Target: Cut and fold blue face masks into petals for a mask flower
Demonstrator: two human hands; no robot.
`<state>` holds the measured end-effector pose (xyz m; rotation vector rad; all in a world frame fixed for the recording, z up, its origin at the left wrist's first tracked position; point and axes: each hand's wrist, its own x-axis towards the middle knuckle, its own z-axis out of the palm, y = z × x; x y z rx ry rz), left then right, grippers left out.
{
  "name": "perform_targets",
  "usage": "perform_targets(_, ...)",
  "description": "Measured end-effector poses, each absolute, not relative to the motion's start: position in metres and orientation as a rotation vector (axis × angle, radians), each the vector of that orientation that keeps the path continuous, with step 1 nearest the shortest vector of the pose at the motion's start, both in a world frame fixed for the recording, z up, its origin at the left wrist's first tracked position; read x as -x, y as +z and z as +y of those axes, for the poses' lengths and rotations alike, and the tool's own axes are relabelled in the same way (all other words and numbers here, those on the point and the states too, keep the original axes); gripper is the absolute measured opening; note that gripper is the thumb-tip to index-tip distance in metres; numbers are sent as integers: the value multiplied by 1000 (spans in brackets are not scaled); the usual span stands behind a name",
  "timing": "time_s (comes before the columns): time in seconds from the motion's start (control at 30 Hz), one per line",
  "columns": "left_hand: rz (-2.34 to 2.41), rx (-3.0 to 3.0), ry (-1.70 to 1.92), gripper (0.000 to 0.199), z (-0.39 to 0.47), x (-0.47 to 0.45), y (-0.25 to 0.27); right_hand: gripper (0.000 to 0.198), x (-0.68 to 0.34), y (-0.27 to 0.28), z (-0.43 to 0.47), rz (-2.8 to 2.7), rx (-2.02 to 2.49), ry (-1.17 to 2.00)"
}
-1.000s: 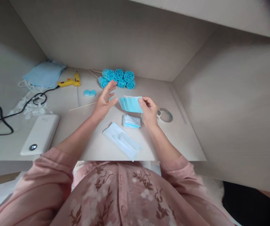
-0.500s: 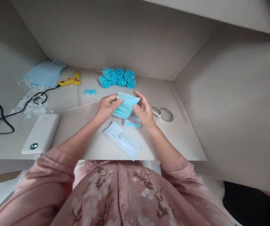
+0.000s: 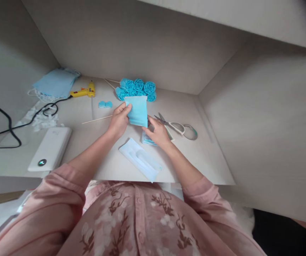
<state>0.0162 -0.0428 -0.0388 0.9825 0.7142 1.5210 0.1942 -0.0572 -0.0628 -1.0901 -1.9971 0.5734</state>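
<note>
My left hand (image 3: 119, 119) pinches a light-blue piece of face mask fabric (image 3: 138, 111) by its left edge, thumb in front, and holds it up above the table. My right hand (image 3: 158, 131) is at the piece's lower right corner, thumb and fingers apart; whether they touch it I cannot tell. Beneath that hand a small stack of cut blue mask pieces (image 3: 149, 139) shows in part. Nearer to me lies a folded pale-blue mask strip (image 3: 140, 159). Scissors (image 3: 176, 126) with white handles rest right of my right hand, beside a roll of tape (image 3: 191, 132).
Several blue fabric roses (image 3: 138, 85) lie at the back. A thin wooden stick (image 3: 96, 120) and a small blue folded piece (image 3: 105, 104) are at left. Farther left are a yellow glue gun (image 3: 85, 91), masks (image 3: 57, 83), white scraps (image 3: 44, 119), a black cable (image 3: 10, 121) and a white power bank (image 3: 51, 149).
The blue piece has been turned upright and moved slightly left and up in my left hand. My right hand has dropped from its upper right side to the lower corner, uncovering the scissor blades.
</note>
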Motion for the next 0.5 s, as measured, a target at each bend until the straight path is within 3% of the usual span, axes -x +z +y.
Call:
perform_targets(0.17, 846, -1010, 1582, 38, -39, -12, -45, 51, -194, -62, -59, -2010, 1026, 691)
perform_targets(0.33, 926, -1112, 1384, 30, -46, -13, -38, 44, -207, -55, -52, -1646, 995, 913)
perform_targets(0.5, 1006, -1413, 1201, 28, -54, -17, -33, 48, -212, -44, -53, -1577, 1014, 923)
